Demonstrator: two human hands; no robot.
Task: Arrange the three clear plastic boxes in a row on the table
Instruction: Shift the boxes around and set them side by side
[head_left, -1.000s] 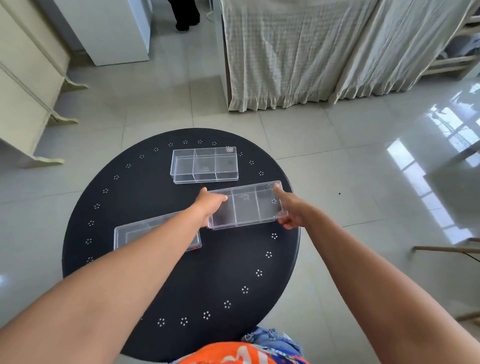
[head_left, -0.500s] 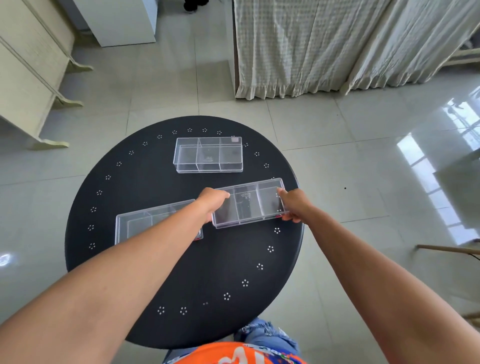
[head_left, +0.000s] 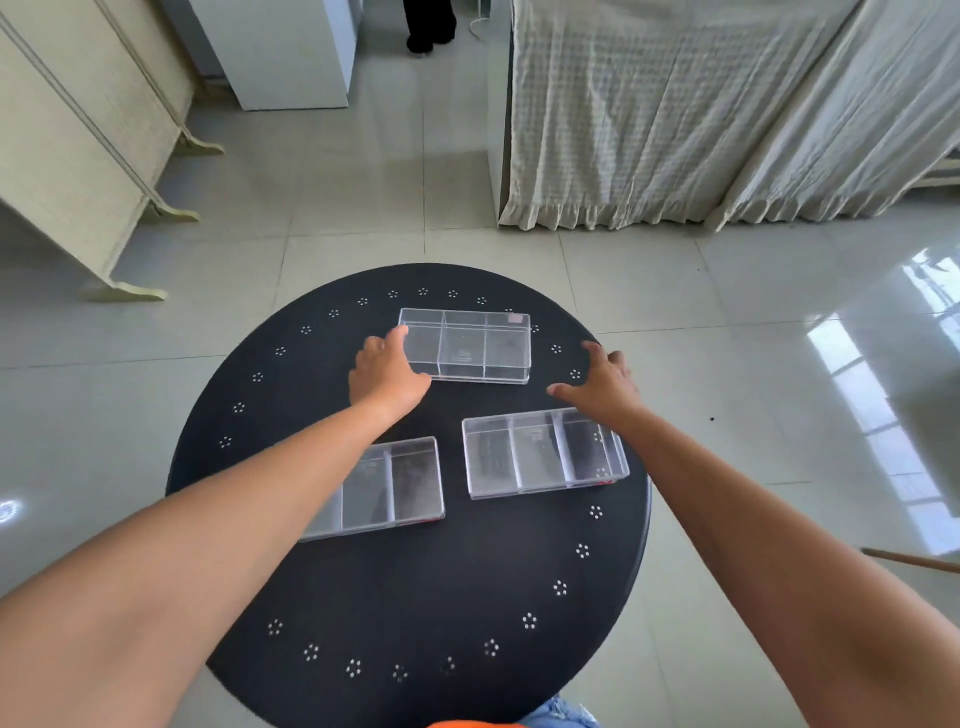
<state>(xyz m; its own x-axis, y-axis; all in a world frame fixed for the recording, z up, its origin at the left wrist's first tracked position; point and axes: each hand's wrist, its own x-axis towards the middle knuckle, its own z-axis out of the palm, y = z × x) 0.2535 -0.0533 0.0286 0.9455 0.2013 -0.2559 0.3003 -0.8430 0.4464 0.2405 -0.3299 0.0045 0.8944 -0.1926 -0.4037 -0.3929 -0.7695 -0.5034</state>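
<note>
Three clear plastic boxes with inner dividers lie on a round black table (head_left: 415, 582). The far box (head_left: 467, 345) sits near the back rim. The right box (head_left: 543, 452) and the left box (head_left: 387, 486) lie side by side nearer me; my left forearm covers the left box's left part. My left hand (head_left: 387, 376) touches the far box's left end, fingers apart, not clasping it. My right hand (head_left: 602, 384) hovers open to the right of the far box, apart from it, just above the right box's far corner.
The table's right rim is close to the right box. Around it is glossy tiled floor, a cream cabinet (head_left: 67, 156) on the left, a curtained bed frame (head_left: 675, 114) at the back right, a white unit (head_left: 280, 52) and a person's legs (head_left: 428, 26) behind.
Both hands have let go of the right box, which now rests on the table beside the left box. The hands have moved forward to either side of the far box.
</note>
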